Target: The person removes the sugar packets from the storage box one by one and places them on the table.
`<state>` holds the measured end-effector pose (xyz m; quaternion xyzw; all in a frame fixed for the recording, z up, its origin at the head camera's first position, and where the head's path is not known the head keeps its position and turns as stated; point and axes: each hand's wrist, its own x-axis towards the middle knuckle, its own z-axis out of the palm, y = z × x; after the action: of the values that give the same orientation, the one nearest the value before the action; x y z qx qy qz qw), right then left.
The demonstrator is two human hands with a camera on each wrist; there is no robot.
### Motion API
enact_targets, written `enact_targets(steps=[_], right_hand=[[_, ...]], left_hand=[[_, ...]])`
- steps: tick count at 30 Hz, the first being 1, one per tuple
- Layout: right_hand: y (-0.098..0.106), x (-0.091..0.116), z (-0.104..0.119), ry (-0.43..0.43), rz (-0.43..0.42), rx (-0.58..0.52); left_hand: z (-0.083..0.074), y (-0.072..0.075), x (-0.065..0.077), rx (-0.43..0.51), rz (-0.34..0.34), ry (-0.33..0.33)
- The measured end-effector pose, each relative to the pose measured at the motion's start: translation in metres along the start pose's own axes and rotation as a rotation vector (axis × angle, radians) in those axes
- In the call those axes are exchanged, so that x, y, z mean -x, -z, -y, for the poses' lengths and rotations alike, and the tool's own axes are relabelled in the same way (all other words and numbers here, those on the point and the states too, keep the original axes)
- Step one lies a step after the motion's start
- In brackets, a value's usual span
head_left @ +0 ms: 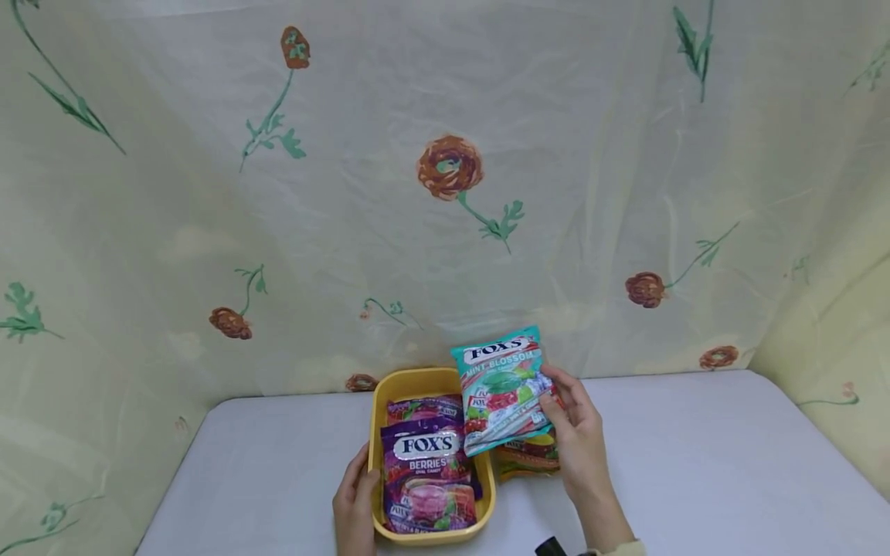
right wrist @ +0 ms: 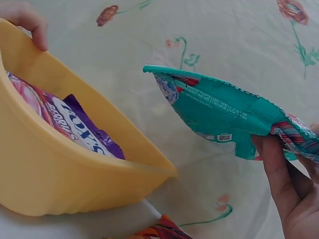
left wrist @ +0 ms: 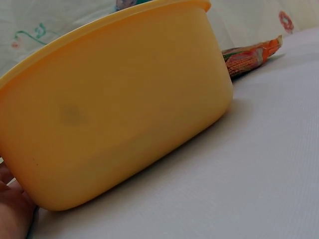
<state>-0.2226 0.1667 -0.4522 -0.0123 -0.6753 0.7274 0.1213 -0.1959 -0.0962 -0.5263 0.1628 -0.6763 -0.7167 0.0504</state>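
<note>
A yellow plastic tub (head_left: 484, 494) stands on the table with purple candy bags inside; the top bag (head_left: 427, 471) reads "FOX'S BERRIES". My left hand (head_left: 356, 502) grips the tub's left side, its thumb at the rim; in the right wrist view a finger of that hand (right wrist: 29, 21) hooks over the edge. My right hand (head_left: 579, 425) holds a teal "FOX'S MINT BLOSSOM" candy bag (head_left: 504, 390) by its right side, raised above the tub's right rim. In the right wrist view, the bag's teal back (right wrist: 219, 109) faces the camera.
An orange-brown candy bag (head_left: 530, 457) lies on the table right of the tub, partly hidden under the raised bag. The white table (head_left: 695, 463) backs onto a flowered curtain (head_left: 556, 193). A small black object (head_left: 549, 547) shows near my right wrist.
</note>
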Motion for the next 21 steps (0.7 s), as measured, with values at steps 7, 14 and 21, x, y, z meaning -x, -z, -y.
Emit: enact_targets(steps=[7,14,21], right_hand=[[0.010,-0.003,-0.003,-0.010,-0.019,-0.013],[0.015,-0.004,-0.002,-0.011,-0.017,-0.032],[0.018,-0.004,-0.001,-0.020,-0.024,-0.022]], left_hand=[[-0.001,-0.001,0.000,0.001,0.001,0.003],[0.000,0.001,-0.001,-0.007,0.008,0.001],[0.002,0.003,0.001,-0.022,0.026,-0.045]])
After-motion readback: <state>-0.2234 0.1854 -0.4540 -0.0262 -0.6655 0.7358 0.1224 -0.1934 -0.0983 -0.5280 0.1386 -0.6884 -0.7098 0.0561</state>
